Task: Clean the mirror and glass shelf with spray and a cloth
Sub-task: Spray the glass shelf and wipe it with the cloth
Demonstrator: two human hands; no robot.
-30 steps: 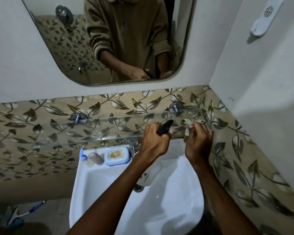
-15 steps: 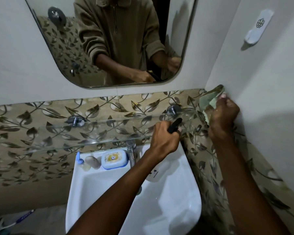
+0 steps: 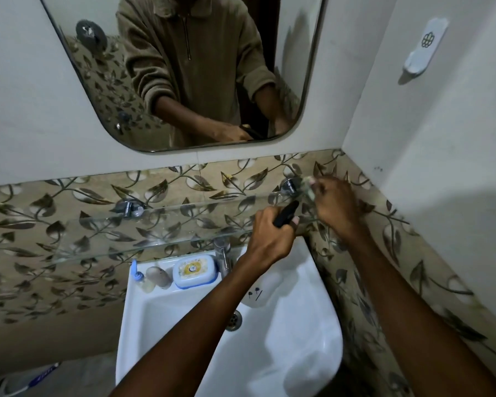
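While we lean over the white sink (image 3: 269,353), the mirror (image 3: 184,67) fills the wall above it, its rounded lower edge just over the leaf-patterned tile band (image 3: 69,224). Below that edge the glass shelf (image 3: 155,230) runs with its long axis left to right along the tiled wall, held on two chrome brackets, the left bracket (image 3: 129,208) near its middle and the right bracket (image 3: 289,186) close to the corner.

Our left hand (image 3: 269,239) is clenched round the spray bottle (image 3: 262,287), which hangs below the fist over the basin, its pale body pointing down toward the drain (image 3: 234,320). Its black nozzle (image 3: 285,214) sticks out above our knuckles and aims up and to the right, toward the right end of the shelf. Our forefinger lies along the underside of the nozzle.

Our right hand (image 3: 335,204) is at the shelf's right end, beside the right bracket, fingers curled and grasping a small pale green cloth (image 3: 308,187). The cloth is bunched and blurred, so we cannot tell how it is folded; it sits against the bracket where the glass meets the wall.

On the sink's back ledge stand a chrome tap (image 3: 222,253), a blue and white soap box (image 3: 194,271), a grey stone (image 3: 158,277) and a small blue-capped bottle (image 3: 139,276). A white holder (image 3: 424,45) hangs on the right wall.
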